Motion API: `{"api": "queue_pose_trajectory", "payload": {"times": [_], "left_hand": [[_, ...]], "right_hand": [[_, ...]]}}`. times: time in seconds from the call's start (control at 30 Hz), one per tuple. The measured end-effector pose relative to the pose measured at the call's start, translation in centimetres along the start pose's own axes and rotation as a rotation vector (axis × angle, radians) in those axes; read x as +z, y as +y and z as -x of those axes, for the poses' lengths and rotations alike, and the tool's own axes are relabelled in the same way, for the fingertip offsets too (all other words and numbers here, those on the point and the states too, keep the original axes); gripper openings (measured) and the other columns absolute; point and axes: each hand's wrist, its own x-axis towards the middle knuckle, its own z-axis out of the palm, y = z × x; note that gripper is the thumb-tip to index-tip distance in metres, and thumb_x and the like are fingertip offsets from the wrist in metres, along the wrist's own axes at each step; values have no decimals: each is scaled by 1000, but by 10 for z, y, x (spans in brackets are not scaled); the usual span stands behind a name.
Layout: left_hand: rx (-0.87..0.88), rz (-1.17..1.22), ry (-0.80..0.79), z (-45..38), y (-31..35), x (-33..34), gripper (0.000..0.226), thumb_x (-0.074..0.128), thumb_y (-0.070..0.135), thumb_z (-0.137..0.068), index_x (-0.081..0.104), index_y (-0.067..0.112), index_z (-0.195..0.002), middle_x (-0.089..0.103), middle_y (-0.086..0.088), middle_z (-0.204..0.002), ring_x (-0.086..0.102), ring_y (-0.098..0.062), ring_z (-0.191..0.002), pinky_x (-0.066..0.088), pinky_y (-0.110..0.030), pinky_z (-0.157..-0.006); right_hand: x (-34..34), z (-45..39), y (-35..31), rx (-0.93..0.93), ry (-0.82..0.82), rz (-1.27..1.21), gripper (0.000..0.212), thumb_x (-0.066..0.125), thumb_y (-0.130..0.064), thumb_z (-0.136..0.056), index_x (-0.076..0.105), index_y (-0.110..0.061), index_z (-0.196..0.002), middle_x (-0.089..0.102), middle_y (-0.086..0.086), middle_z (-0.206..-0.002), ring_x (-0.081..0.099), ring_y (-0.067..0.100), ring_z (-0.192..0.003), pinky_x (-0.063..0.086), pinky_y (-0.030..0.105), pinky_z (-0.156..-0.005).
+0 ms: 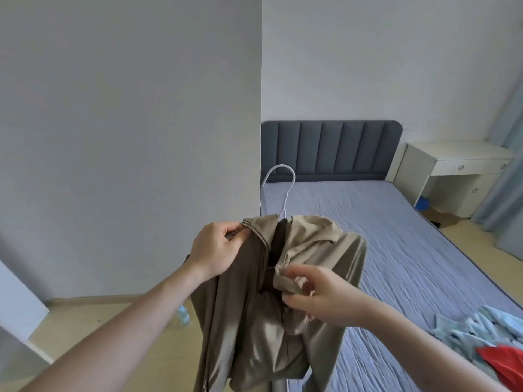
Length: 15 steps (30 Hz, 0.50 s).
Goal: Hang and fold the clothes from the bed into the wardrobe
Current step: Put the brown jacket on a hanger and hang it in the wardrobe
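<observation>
Tan cloth fills the middle of the view: a jacket (283, 278) with a zipper, held up in the air in front of the bed (396, 250). A white hanger (278, 181) pokes out of its neck. The left hand (218, 247) pinches the collar edge by the zipper. The right hand (319, 295) pinches the other front edge lower down. So each grip is closed on the jacket, and nothing holds the hanger itself.

That could go badly. If the hanger is not sitting well inside the shoulders, it could slip and drop out. The jacket looks bunched up on the right side, so it might hang crooked. If one hand lets go too soon, the jacket could slide to the floor (119, 335).

More clothes wait on the bed: a light blue one (475, 329) and a red one (503, 360).
</observation>
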Motion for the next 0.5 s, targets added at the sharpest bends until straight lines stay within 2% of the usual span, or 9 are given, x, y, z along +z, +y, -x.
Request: {"api": "queue_pose_trajectory", "payload": {"times": [0.07, 0.1, 0.13, 0.2, 0.27, 0.33, 0.4, 0.43, 0.5], "left_hand": [[-3, 23, -1, 3, 2, -1, 36, 54, 55, -91, 75, 26, -88, 71, -5, -75, 66, -26, -77, 54, -44, -74], [-2, 29, 5, 4, 3, -2, 41, 54, 56, -90, 74, 20, -88, 69, -11, -76, 64, -31, -78, 53, -47, -75], [1, 37, 15, 5, 2, -4, 43, 54, 55, -90, 73, 17, -87, 67, -15, -76, 62, -34, -78, 51, -49, -75], [-3, 65, 39, 7, 2, -6, 40, 56, 52, -90, 72, 15, -85, 63, -18, -74, 59, -38, -78, 50, -49, -73], [-18, 94, 64, 9, 3, -9, 37, 57, 50, -90, 73, 17, -84, 63, -16, -73, 59, -37, -76, 50, -46, -71], [-39, 107, 87, 9, 4, -11, 30, 62, 44, -93, 74, 19, -83, 65, -15, -73, 59, -31, -72, 49, -43, -71], [-56, 104, 109, 8, 6, -13, 22, 65, 34, -97, 76, 19, -85, 68, -12, -75, 59, -25, -72, 51, -46, -75], [-62, 101, 122, 8, 9, -15, 20, 65, 30, -98, 77, 19, -86, 71, -7, -76, 63, -24, -75, 52, -46, -77], [-73, 106, 161, 9, 13, -19, 18, 65, 28, -99, 78, 21, -87, 74, 0, -78, 68, -24, -81, 52, -44, -78]], "right_hand": [[1, 2, 13, 68, -98, 209, 46, 69, -52, -86, 58, -38, -128, 63, -31, -88, 63, -6, -73, 47, 13, -67], [1, 4, 19, 93, -119, 282, 59, 68, -61, -83, 52, -39, -135, 60, -32, -91, 60, -12, -77, 45, 12, -71], [-1, 5, 25, 99, -111, 333, 63, 66, -68, -80, 51, -39, -134, 57, -31, -96, 58, -14, -80, 44, 14, -74], [-8, 7, 34, 91, -31, 365, 60, 64, -75, -77, 55, -33, -118, 57, -23, -96, 56, -11, -79, 45, 20, -74], [-23, 6, 38, 71, 69, 360, 57, 62, -77, -78, 57, -35, -115, 58, -24, -95, 60, -7, -76, 44, 19, -71], [-41, 4, 38, 15, 190, 339, 44, 63, -72, -81, 61, -43, -115, 61, -28, -98, 64, -5, -83, 48, 16, -72], [-60, -3, 36, -79, 353, 262, 19, 70, -56, -85, 65, -47, -101, 66, -26, -98, 67, 0, -81, 50, 14, -67], [-71, -8, 37, -122, 451, 243, 14, 74, -45, -87, 66, -47, -98, 66, -24, -96, 66, 2, -79, 49, 13, -63], [-92, -21, 41, -152, 612, 271, 23, 75, -35, -87, 64, -44, -104, 60, -25, -98, 61, 3, -85, 45, 14, -65]]}}
